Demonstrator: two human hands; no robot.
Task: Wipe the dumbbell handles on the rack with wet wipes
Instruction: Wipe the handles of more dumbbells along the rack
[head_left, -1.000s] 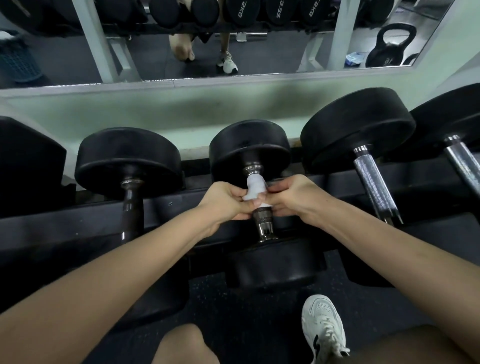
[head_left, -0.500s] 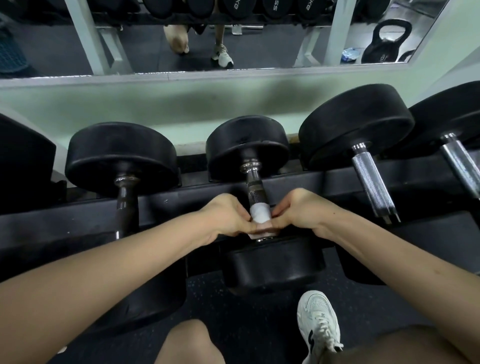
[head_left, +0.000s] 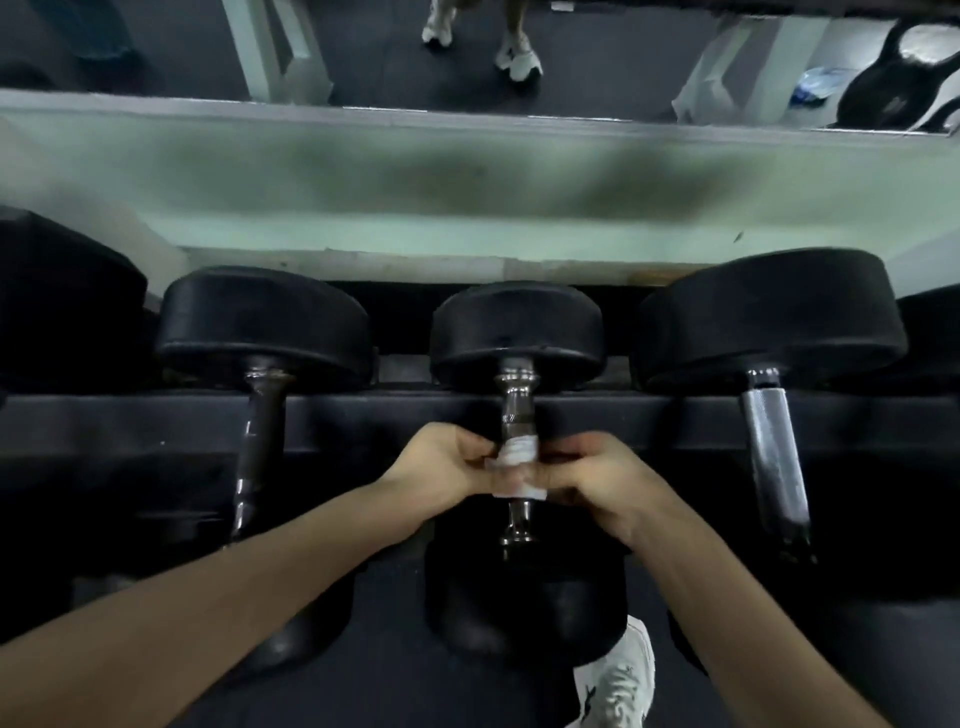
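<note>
1. Head view, centre of the frame: a small white wet wipe is sitting wrapped around the chrome handle of the middle black round-headed dumbbell. It is roughly halfway along the bar, with bare metal showing above and below it.
2. The left hand is reaching in from the lower left, its fingers curling in tight and pinching the left side of the wipe against the handle.
3. The right hand is reaching in from the lower right, its fingers curling round the wipe's right side and lower edge. The two hands are meeting at the bar.
4. The dumbbell is lying across the black metal rack rail, which is running the full width of the frame. Its far head is sitting behind the rail and its near head is lying in shadow below the hands.
5. Left of centre, a dumbbell with a dark dull handle is resting on the same rack. Right of centre, a larger one with a silver knurled handle is doing likewise. Both are well apart from the hands.
6. Across the upper frame a pale green wall is running beneath a mirror strip, which is reflecting a black kettlebell at the upper right.
7. At the bottom edge, a white sneaker is resting on the dark floor.
</note>
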